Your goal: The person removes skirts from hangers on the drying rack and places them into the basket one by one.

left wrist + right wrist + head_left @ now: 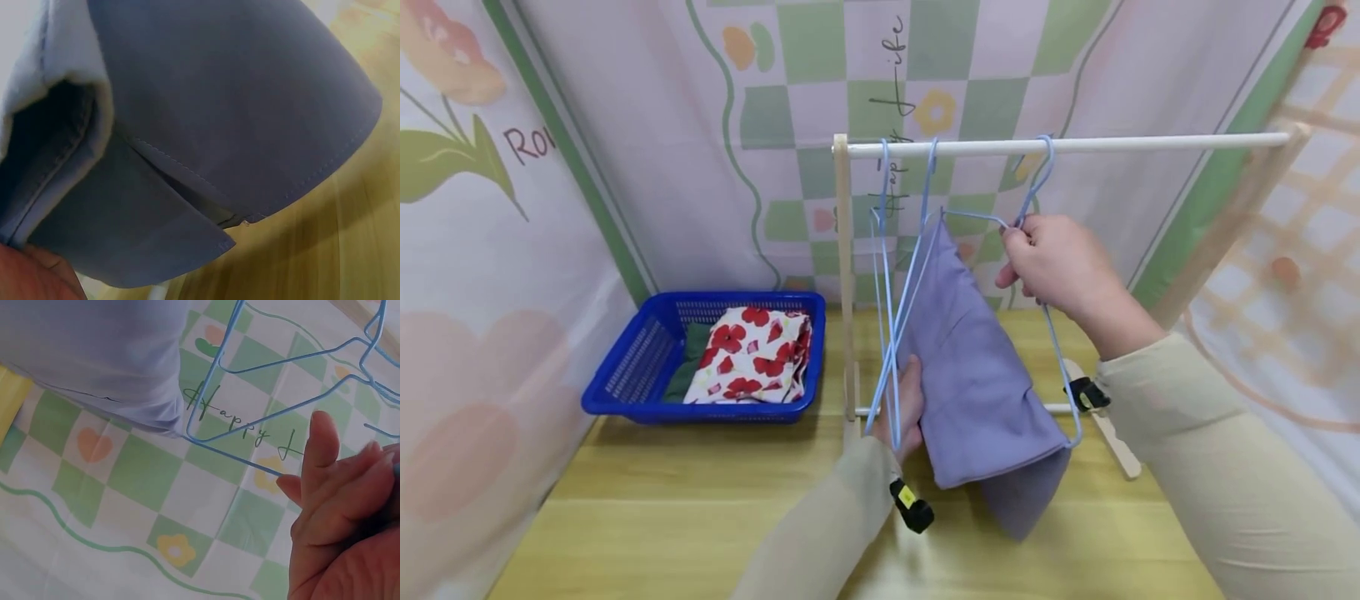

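Note:
A purple garment (pixel 981 358) hangs folded from a light blue wire hanger (pixel 1052 162), which is hooked on the white rail. My right hand (pixel 1067 267) pinches this hanger just under its hook. Against the garment's left edge is my left hand (pixel 907 408), partly behind two other blue hangers (pixel 887 292); the cloth and wires hide how its fingers lie. Close up in the left wrist view, stitched hems and a slit show on the garment (pixel 237 100), with fingers (pixel 28 275) at the lower left corner. The right wrist view shows the right hand (pixel 344 512) beside hanger wires.
A white rail (pixel 1150 143) runs across a wooden stand (pixel 844 267). Left of it, a blue basket (pixel 625 367) holds a folded red-flowered cloth (pixel 741 358) and a dark green cloth (pixel 688 362). All stand on a wooden table (pixel 662 500) before a patterned curtain.

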Demonstrator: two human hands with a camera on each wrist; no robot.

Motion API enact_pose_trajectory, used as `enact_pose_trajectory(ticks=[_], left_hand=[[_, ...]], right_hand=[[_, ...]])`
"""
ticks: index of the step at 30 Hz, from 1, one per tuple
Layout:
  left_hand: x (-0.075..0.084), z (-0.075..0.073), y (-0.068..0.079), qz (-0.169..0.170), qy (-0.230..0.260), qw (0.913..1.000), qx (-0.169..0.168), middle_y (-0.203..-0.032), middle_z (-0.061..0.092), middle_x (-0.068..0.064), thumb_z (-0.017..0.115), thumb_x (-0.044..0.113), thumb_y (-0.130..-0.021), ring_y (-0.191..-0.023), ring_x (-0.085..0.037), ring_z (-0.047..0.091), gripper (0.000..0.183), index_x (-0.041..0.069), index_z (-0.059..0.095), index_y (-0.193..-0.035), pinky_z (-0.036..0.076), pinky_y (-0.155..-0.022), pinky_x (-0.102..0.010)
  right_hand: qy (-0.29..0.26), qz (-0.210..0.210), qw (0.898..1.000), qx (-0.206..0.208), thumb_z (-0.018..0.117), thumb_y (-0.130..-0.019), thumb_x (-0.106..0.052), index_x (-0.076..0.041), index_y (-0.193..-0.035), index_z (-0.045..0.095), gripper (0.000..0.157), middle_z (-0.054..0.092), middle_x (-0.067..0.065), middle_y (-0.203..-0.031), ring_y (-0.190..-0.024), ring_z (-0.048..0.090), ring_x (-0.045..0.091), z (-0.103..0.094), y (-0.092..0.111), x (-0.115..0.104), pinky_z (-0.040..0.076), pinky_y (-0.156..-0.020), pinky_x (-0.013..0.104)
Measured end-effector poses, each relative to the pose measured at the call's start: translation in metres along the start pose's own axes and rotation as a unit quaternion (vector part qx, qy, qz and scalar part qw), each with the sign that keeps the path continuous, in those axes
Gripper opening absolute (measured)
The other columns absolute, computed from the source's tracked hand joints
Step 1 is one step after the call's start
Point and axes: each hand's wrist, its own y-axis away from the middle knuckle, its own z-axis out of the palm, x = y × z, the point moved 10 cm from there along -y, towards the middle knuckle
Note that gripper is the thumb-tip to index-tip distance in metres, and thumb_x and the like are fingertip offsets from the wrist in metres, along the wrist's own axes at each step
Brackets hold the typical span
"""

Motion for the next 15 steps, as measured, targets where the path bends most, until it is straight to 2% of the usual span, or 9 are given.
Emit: enact_pose_trajectory(ticks=[4,6,8,11,13,15], left_hand=[[-0.002,-0.002,0.002,-0.001,-0.012,0.9999,0.0,-0.169,0.024,-0.011,0.048,0.045,-0.109,-0.153,-0.03,0.026,0.077,0.007,0.015,-0.167,0.018,-0.129,-0.048],[0.0,-0.003,0.003,0.003,-0.014,0.9999,-0.004,-0.168,0.025,-0.011,0.049,0.044,-0.109,-0.153,-0.03,0.026,0.076,0.006,0.017,-0.166,0.018,-0.129,-0.048],[0.002,-0.004,0.007,0.002,-0.017,0.9998,-0.009,-0.169,0.024,-0.011,0.049,0.043,-0.109,-0.154,-0.031,0.024,0.075,0.008,0.017,-0.166,0.016,-0.129,-0.048],[0.004,-0.006,0.017,-0.018,-0.032,0.999,-0.026,-0.173,0.018,-0.011,0.047,0.045,-0.109,-0.158,-0.034,0.017,0.074,0.014,0.014,-0.168,0.014,-0.129,-0.053],[0.005,-0.006,0.025,-0.04,-0.047,0.9974,-0.038,-0.174,0.013,-0.012,0.045,0.049,-0.109,-0.159,-0.036,0.013,0.075,0.018,0.01,-0.169,0.013,-0.128,-0.057],[0.004,-0.005,0.03,-0.057,-0.062,0.9953,-0.048,-0.175,0.01,-0.014,0.042,0.053,-0.109,-0.159,-0.04,0.011,0.077,0.02,0.007,-0.169,0.013,-0.127,-0.061]], right_hand=[[0.016,0.004,1.0,0.005,0.025,-0.108,-0.033,-0.003,-0.112,0.061,0.047,0.079,0.001,-0.085,-0.073,0.06,0.026,0.001,-0.001,0.001,0.043,-0.065,0.037],[0.02,0.004,1.0,0.008,0.025,-0.108,-0.032,-0.001,-0.12,0.06,0.048,0.078,0.001,-0.082,-0.072,0.056,0.027,0.001,-0.001,0.001,0.041,-0.065,0.038],[0.023,0.003,1.0,0.012,0.025,-0.108,-0.031,0.0,-0.121,0.06,0.048,0.077,0.002,-0.078,-0.07,0.054,0.028,0.001,-0.001,0.001,0.041,-0.065,0.039],[0.033,-0.006,0.999,0.021,0.025,-0.107,-0.028,-0.002,-0.11,0.064,0.046,0.074,0.003,-0.073,-0.068,0.055,0.028,-0.001,0.0,-0.002,0.042,-0.065,0.039],[0.038,-0.011,0.999,0.028,0.026,-0.107,-0.026,-0.005,-0.095,0.062,0.044,0.072,0.004,-0.071,-0.068,0.056,0.029,-0.002,0.0,-0.003,0.043,-0.066,0.039],[0.039,-0.014,0.999,0.032,0.026,-0.106,-0.025,-0.006,-0.09,0.061,0.043,0.07,0.004,-0.069,-0.068,0.056,0.03,-0.003,0.001,-0.004,0.043,-0.065,0.04]])
